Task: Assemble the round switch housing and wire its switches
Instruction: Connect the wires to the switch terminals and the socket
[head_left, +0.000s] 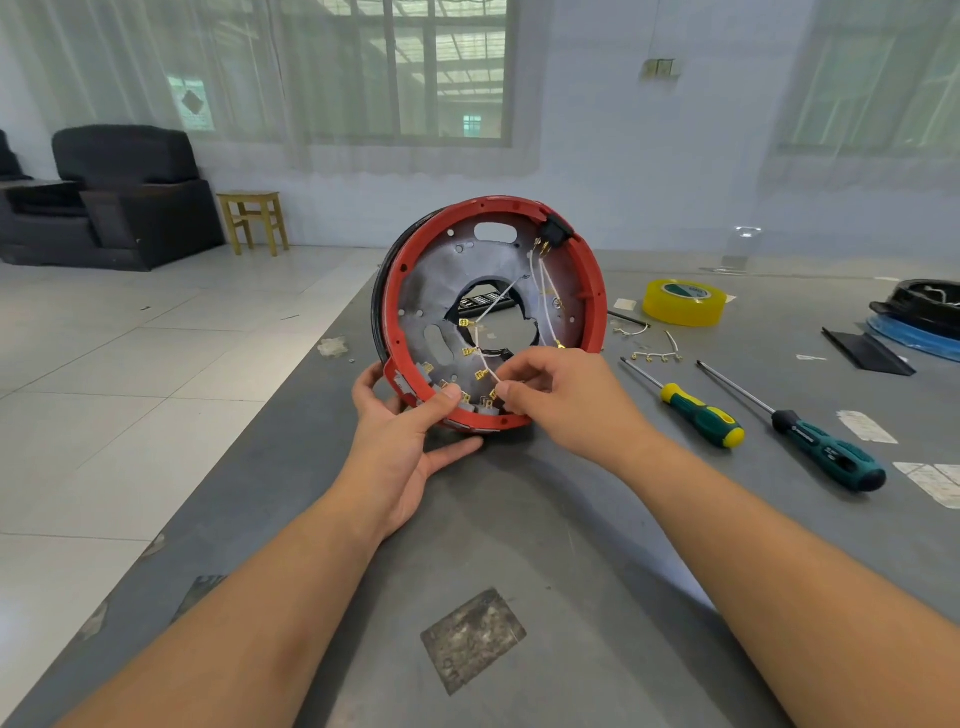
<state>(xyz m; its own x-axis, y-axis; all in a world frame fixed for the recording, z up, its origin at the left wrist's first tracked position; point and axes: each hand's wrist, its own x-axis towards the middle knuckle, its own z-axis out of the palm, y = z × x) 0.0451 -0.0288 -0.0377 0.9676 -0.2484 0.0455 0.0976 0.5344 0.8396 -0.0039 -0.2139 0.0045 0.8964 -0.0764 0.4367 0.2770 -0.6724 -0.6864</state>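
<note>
Housing (493, 317) propped on edge on counter (519, 545), gripped at lower rim by left hand (402, 415) for steadiness; white wire (491, 371) pinched by right hand (550, 387), close to the switch terminals.

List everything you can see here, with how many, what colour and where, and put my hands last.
round switch housing: one, red rim, grey plate, tilted on edge, table centre
white wires: several, brass terminals, inside housing
tape roll: one, yellow, right of housing
screwdrivers: two, green handles, table right
loose wire links: a few, white, beside tape
black housing on blue ring: one, far right
table: one, grey
stool: one, wooden, floor
armchair: one, black, left
left hand: grips housing's lower rim
right hand: pinches a white wire
</note>
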